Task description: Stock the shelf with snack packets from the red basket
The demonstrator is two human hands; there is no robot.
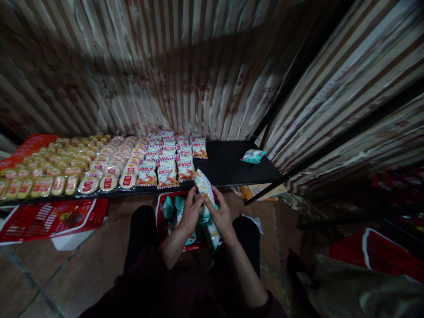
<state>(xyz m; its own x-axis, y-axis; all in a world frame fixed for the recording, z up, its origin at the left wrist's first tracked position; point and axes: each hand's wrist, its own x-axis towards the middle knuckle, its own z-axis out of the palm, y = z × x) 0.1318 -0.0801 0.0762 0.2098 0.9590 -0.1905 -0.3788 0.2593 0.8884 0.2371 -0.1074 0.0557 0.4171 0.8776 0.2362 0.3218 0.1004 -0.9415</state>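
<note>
My left hand (191,211) and my right hand (221,215) are both closed on a white snack packet (203,183), held upright just in front of the low black shelf (228,168). Below my hands a red box (161,204) holds more teal and white packets (172,207). On the shelf, rows of red-and-white snack packets (166,173) lie side by side. Left of them lie rows of round yellow and white wrapped cakes (89,185).
A single teal packet (252,156) lies at the shelf's right end. Flat red cartons (49,218) lie on the tiled floor at left. Striped curtains (347,101) hang behind and to the right. A red bag (380,254) sits at lower right.
</note>
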